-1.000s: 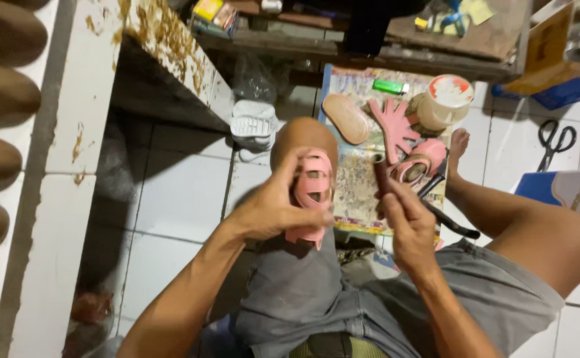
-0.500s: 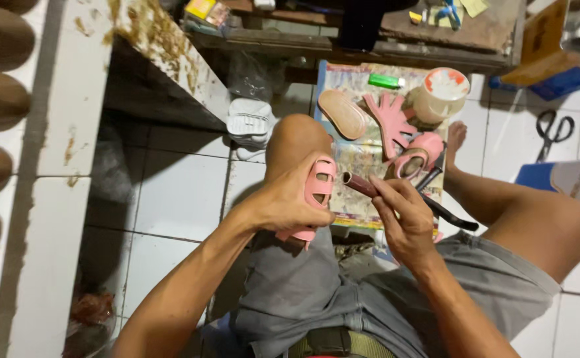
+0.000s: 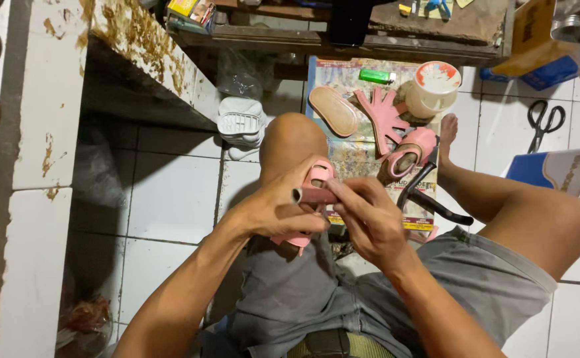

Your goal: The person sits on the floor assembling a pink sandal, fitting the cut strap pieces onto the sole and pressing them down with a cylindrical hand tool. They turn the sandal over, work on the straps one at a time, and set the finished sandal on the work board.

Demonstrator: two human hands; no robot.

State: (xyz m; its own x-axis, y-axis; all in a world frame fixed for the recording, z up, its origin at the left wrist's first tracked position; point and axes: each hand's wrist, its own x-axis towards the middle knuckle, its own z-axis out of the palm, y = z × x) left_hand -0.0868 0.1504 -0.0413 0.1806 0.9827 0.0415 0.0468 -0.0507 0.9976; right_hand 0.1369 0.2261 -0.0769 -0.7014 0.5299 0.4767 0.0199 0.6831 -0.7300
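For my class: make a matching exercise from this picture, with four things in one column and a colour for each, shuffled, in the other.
Things:
1. lighter
2. scissors
3. small sandal held in both hands, left hand and right hand
4. loose sole on the mat

Colours:
A. pink
B. tan
C. green
D. black

Pairs: 1-C, 2-D, 3-A, 4-B

A single head-worn camera looks almost straight down from the seated person's own eye height. It faces the lap and knees, with the tiled floor (image 3: pixel 170 199) beyond and a printed sheet (image 3: pixel 363 156) laid ahead of the feet. Both forearms enter from the bottom edge, close to the lens. No second view overlaps it.
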